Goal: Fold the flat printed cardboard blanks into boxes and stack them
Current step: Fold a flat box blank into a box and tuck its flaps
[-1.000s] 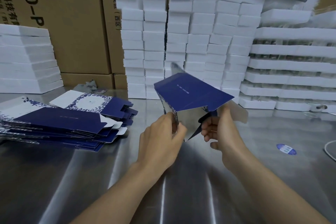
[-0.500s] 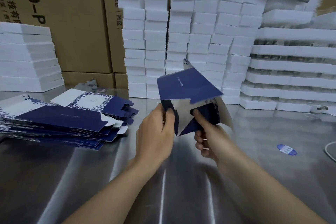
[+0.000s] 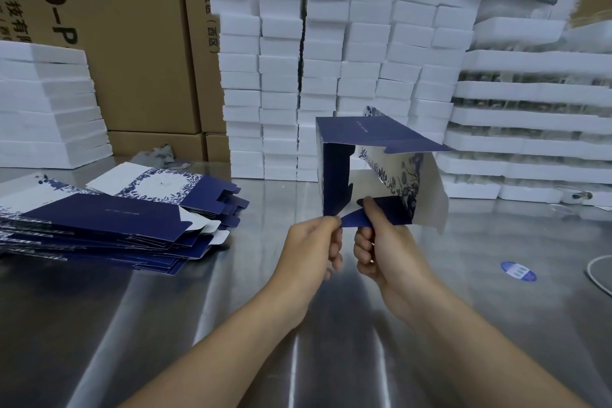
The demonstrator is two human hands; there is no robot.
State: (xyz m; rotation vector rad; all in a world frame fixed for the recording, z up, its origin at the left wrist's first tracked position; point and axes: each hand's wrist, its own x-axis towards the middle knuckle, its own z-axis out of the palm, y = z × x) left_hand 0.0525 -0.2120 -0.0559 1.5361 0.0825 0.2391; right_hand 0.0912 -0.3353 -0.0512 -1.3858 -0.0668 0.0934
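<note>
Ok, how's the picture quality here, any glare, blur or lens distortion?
Head view: streaky glare runs down the steel table; wide-angle bending tilts the brown cartons at the left edge; the top of the white foam stacks looks smeared and ragged; the half-folded box, left hand and right hand are sharp.

This is a packing area in a factory or warehouse. A stainless-steel bench (image 3: 99, 325) carries a pile of flat printed blanks (image 3: 99, 219) at its left side, and along its far edge stand tall columns of white foam blocks (image 3: 281, 76), with white slabs (image 3: 46, 103) stacked at the far left corner and layered white trays (image 3: 530, 93) at the far right. Behind them rises a wall of large brown shipping cartons (image 3: 132, 43) printed with black codes and Chinese characters.
</note>
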